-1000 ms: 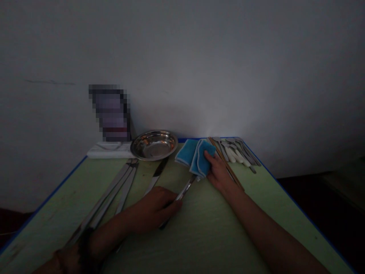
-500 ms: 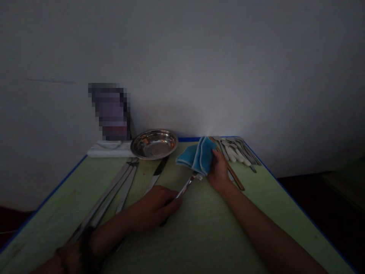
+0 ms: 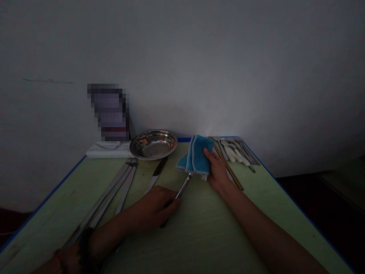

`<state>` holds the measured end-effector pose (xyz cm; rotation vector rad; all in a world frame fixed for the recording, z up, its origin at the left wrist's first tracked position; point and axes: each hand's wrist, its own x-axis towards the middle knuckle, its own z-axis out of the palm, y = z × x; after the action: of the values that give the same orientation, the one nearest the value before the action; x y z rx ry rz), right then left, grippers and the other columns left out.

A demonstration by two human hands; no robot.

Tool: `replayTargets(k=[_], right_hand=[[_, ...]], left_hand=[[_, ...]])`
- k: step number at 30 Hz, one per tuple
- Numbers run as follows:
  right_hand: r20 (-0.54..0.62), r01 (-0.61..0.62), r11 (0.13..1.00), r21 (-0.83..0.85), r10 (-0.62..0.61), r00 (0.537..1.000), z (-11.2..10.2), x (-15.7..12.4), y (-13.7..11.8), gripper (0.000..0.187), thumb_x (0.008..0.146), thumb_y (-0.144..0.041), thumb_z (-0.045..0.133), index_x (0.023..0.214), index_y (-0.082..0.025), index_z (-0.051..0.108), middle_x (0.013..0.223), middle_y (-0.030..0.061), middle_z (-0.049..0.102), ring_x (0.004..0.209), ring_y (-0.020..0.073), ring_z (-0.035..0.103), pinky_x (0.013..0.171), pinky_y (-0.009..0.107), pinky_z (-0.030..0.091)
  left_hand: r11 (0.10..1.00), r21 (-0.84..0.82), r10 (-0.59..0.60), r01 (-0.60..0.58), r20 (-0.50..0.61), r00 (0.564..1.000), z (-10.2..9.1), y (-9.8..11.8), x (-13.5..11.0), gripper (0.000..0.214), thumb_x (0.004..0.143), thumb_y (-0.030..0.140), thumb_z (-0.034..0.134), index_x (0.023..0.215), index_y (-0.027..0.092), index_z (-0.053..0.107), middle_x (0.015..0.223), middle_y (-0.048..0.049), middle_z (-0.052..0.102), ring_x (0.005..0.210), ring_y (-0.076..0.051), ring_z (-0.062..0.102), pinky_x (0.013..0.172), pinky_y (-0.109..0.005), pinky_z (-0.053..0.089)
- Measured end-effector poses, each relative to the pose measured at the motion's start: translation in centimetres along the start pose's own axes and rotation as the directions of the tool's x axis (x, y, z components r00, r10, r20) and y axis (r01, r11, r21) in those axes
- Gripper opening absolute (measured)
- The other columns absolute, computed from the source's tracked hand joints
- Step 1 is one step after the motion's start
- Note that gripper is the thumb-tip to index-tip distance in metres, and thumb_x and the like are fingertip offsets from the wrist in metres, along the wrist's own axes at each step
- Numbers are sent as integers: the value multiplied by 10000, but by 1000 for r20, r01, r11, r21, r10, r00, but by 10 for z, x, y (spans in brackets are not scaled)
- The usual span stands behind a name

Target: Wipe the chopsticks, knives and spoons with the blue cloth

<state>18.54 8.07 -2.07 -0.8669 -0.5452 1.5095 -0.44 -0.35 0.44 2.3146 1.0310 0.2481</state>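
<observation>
My left hand (image 3: pixel 155 209) is closed around the handle of a long metal utensil (image 3: pixel 183 187), which points up and to the right. The utensil's far end is hidden inside a folded blue cloth (image 3: pixel 202 155) with pale edging. Gripping that cloth, my right hand (image 3: pixel 218 170) has its thumb on the near face and its other fingers mostly out of sight behind. Both hands are above the green table (image 3: pixel 199 228). Beyond my left hand lies a flat metal utensil (image 3: pixel 155 176) with a dark end.
A shiny metal bowl (image 3: pixel 154 146) stands at the back, beside a white flat object (image 3: pixel 110 150) and a blurred-out upright item (image 3: pixel 110 112). Several long metal utensils (image 3: pixel 125 186) lie at left. Wooden chopsticks (image 3: pixel 234 177) and several spoons and other cutlery (image 3: pixel 239 152) lie back right.
The blue cloth has shifted and refolded in my right hand, whose thumb now lies across its front. My left hand keeps the utensil in nearly the same place.
</observation>
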Motion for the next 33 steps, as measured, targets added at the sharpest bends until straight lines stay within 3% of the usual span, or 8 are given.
replayTargets(k=[5,13,18,24,28,33], right_hand=[[49,-96,995,-4,96,994,-4,2,-1,236,742,-291,633,941,-165,633,859,48,729,901,199,668,852,371,525],[130,-160,982,99,147,981,-5,4,-2,178,780,-234,559,936,-176,622,918,59,721,1002,211,634,896,411,505],[182,-80,995,57,69,981,-8,4,1,230,718,-251,659,933,-183,618,923,51,719,993,211,637,912,400,496],[93,-56,998,30,53,994,-1,-2,-1,255,712,-328,672,908,-171,628,842,56,725,939,208,656,876,380,513],[56,22,999,26,-24,998,3,-3,0,304,747,-445,608,890,-179,637,824,52,724,912,201,660,828,357,530],[-127,49,998,49,-42,991,4,-2,4,326,790,-493,532,885,-197,629,813,22,719,821,178,668,766,334,540]], left_hand=[[998,59,-7,6,6,1000,0,-1,0,404,942,342,304,660,161,530,600,3,570,576,-128,550,569,-224,383],[999,46,6,-5,-4,1000,-1,-1,0,423,942,354,300,666,163,556,622,0,584,574,-125,543,600,-228,406],[1000,24,-3,4,-17,1000,0,0,-1,423,940,366,309,677,167,573,602,5,586,568,-128,539,597,-226,411],[996,87,27,-25,-15,1000,0,2,-1,407,943,331,306,674,164,563,611,3,582,592,-132,551,625,-234,405],[994,101,40,-41,15,999,-1,3,1,399,942,317,317,648,163,539,614,3,570,564,-124,536,600,-235,384],[1000,10,14,-14,17,1000,-2,2,-1,395,940,329,319,649,167,533,581,17,542,544,-117,507,572,-222,373]])
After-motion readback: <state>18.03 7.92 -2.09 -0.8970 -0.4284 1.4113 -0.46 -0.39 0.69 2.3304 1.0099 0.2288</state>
